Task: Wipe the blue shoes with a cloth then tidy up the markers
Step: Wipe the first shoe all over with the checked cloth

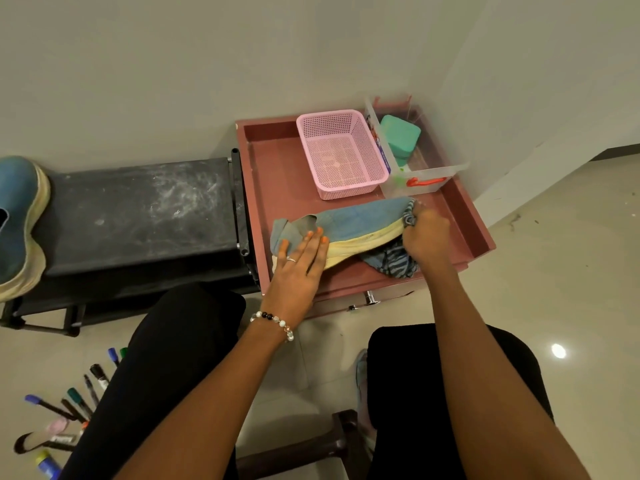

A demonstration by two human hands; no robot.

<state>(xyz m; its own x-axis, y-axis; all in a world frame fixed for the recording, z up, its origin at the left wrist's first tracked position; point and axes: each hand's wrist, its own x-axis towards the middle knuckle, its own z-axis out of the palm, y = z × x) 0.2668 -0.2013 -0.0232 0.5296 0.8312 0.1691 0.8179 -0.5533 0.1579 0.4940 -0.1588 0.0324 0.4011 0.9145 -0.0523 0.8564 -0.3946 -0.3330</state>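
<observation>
Fingers [313, 242] of the left hand [298, 268] lie straight and flat on the heel end of a blue shoe [356, 226], which lies on its side in a reddish tray [273, 174], while the right hand [424, 233] has its fingers curled tight around a striped cloth [394, 259] pressed against the toe. A pink basket [341, 154] and a clear box [426, 168] sit at the back of the tray. The second shoe [19, 216] rests on a black rack [138, 209] to the left, and markers [79, 400] lie scattered on the floor by the person's left knee.
</observation>
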